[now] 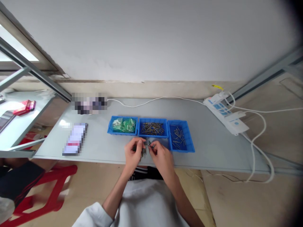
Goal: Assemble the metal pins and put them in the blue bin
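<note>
My left hand (133,153) is closed around several thin metal pieces that look like screws or nails; some poke out below its fingers. Close beside it, the fingers of my right hand (162,154) pinch a similar thin metal piece, and the fingertips of both hands nearly meet. Just beyond the hands stands a blue bin (153,136) of long brass-coloured metal pieces. To its right, another blue bin (192,148) contains loose dark thin pieces. At the left, a third blue bin (111,131) holds small silvery parts in green plastic.
A phone (75,138) with a blurred screen lies on the left of the grey table (101,146). A pixelated object (90,104) sits behind it. At the right is a white power strip (227,115) with cables. A red stool (52,189) and a seated person's leg (21,179) are at lower left.
</note>
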`<action>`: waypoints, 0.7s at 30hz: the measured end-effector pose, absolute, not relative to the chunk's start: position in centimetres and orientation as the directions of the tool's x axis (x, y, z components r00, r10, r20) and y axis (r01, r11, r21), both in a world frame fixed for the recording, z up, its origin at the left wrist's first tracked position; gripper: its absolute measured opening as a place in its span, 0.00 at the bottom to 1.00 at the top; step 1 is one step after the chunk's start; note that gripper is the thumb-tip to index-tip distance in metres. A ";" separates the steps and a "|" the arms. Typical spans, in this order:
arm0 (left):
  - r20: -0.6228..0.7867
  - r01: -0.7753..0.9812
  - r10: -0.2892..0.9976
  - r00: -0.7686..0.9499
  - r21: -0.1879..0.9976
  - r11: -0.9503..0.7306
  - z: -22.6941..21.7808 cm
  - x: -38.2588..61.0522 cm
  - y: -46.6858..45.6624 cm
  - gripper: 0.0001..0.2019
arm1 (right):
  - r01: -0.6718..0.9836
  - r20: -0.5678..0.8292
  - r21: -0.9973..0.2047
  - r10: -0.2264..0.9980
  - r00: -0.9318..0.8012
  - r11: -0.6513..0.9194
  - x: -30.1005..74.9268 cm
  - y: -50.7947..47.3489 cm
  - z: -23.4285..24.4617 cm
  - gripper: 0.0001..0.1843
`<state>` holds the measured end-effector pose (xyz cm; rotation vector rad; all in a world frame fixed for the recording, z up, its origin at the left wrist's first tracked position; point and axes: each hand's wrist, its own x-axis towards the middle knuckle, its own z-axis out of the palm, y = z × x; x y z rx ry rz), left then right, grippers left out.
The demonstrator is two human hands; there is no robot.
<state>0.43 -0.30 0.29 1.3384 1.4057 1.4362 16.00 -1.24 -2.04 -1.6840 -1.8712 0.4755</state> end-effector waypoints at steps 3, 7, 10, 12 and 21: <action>0.212 0.218 0.959 -0.186 0.961 -0.170 0.5 0.5 -0.3 0.19 | 0.740 0.184 -0.657 0.982 -0.034 0.148 16.0 -1.3 -1.9 0.08; 0.272 0.325 0.956 -0.107 0.919 -0.225 0.4 0.7 -0.2 0.15 | 0.637 0.234 -0.750 0.972 0.005 0.178 15.9 -1.4 -1.2 0.10; 0.350 0.376 0.937 -0.014 0.870 -0.319 0.1 0.8 -0.1 0.11 | 0.597 0.280 -0.775 0.959 0.033 0.206 15.8 -1.5 -0.4 0.10; 0.391 0.394 0.920 0.037 0.840 -0.373 -0.1 0.8 0.0 0.10 | 0.586 0.302 -0.781 0.952 0.050 0.216 15.8 -1.5 0.1 0.10; 0.417 0.382 0.896 0.154 0.811 -0.443 -0.3 0.8 0.4 0.07 | 0.537 0.452 -0.785 0.878 0.155 0.309 16.0 -1.7 1.6 0.06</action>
